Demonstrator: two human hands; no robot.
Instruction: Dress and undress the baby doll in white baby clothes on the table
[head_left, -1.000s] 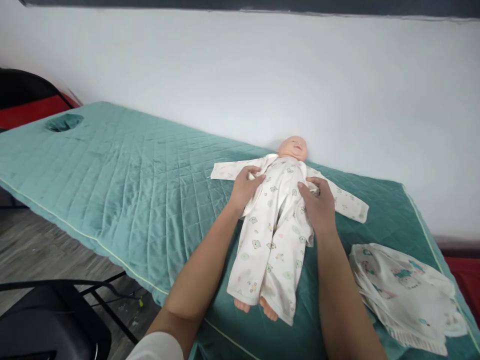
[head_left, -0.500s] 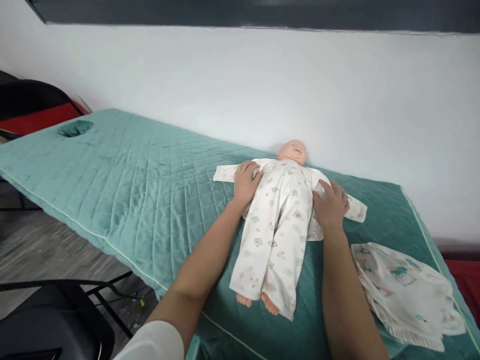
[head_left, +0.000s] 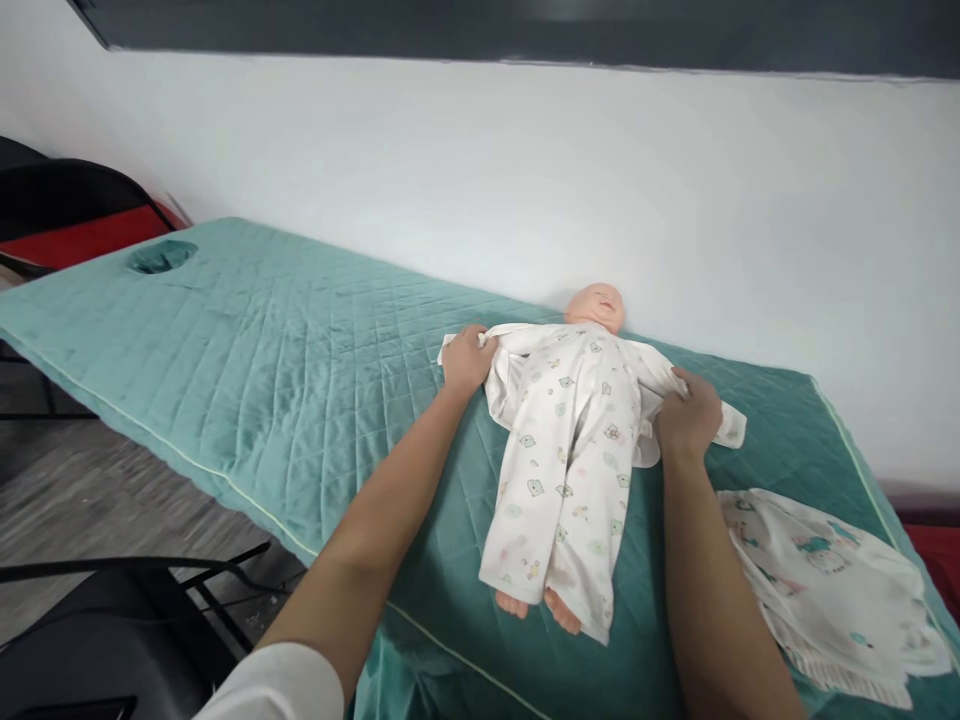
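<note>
A baby doll (head_left: 595,308) lies on its back on the green quilted bed cover (head_left: 315,340), its head toward the wall. White printed trousers (head_left: 559,470) reach from its chest to its feet, and the toes stick out of the leg ends. Beneath them a white shirt (head_left: 506,385) is spread with both sleeves out sideways. My left hand (head_left: 466,360) is closed around the sleeve on the left. On the other side, my right hand (head_left: 688,412) grips the right sleeve, whose cuff (head_left: 731,425) shows past my fingers.
A crumpled white garment with coloured prints (head_left: 832,590) lies on the bed to the right of my forearm. The bed has a face hole (head_left: 163,256) at its far left end. A black chair (head_left: 112,640) stands at the lower left, close to the bed's edge.
Both hands have moved outward from the doll's sides onto the sleeves and closed on them. The shirt's sides are pulled outward and lifted a little. The view has shifted slightly.
</note>
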